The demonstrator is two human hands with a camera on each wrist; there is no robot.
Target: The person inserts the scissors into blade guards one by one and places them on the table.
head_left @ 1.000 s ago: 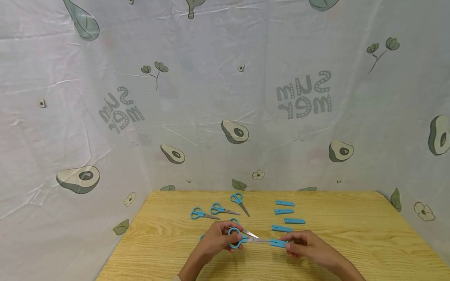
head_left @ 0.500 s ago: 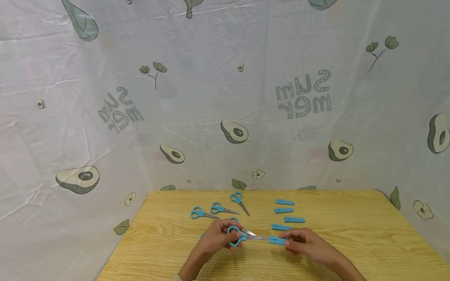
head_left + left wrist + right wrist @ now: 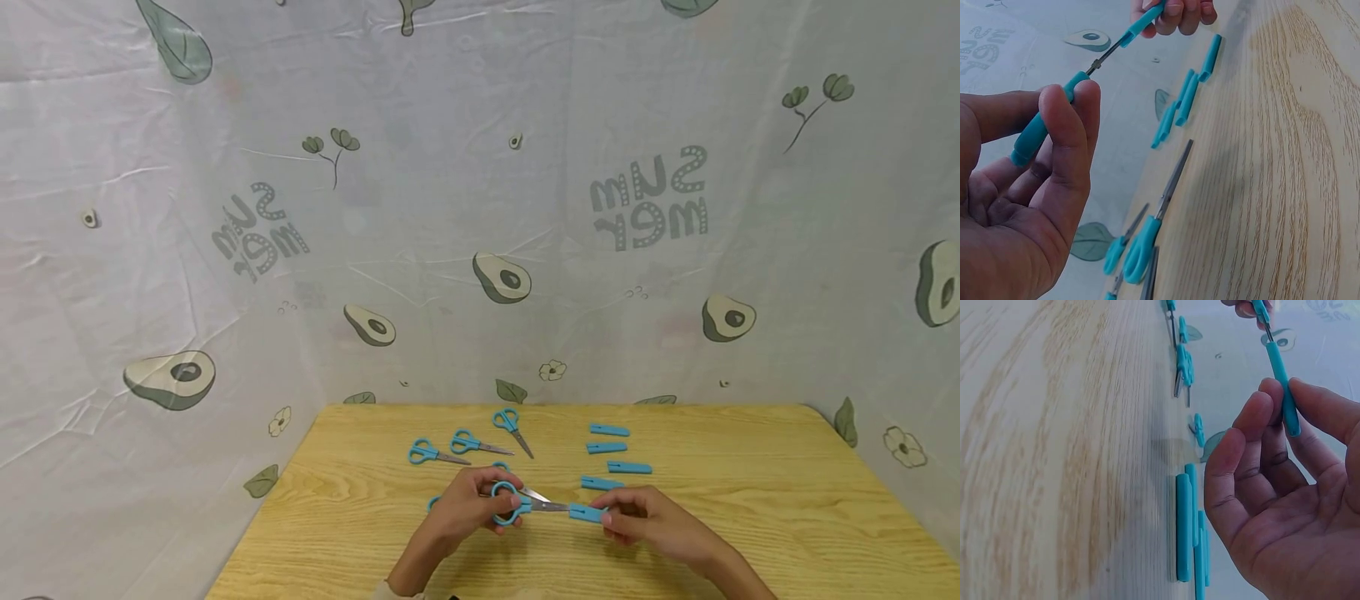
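Note:
My left hand (image 3: pixel 474 502) holds a pair of scissors (image 3: pixel 525 504) by the blue handles, blades pointing right. Between thumb and fingers, my right hand (image 3: pixel 651 525) pinches a blue blade cover (image 3: pixel 585 512), its slotted end facing the scissors. The blade tip meets that slotted end; how far in it sits is hard to tell. Seen in the left wrist view, blades and cover (image 3: pixel 1140 26) make nearly one line. In the right wrist view the cover (image 3: pixel 1280 378) stands out between thumb and fingertips. Both hands are raised above the table.
Several blue-handled scissors (image 3: pixel 467 443) lie on the wooden table (image 3: pixel 360 517) at left, some partly behind my left hand. Several blue blade covers (image 3: pixel 628 468) lie at right, behind my right hand. A patterned white cloth (image 3: pixel 420 208) hangs behind the table.
The scissors have moved slightly right and the cover slightly left. Less blade shows between the pivot and the cover. Both hands keep their hold.

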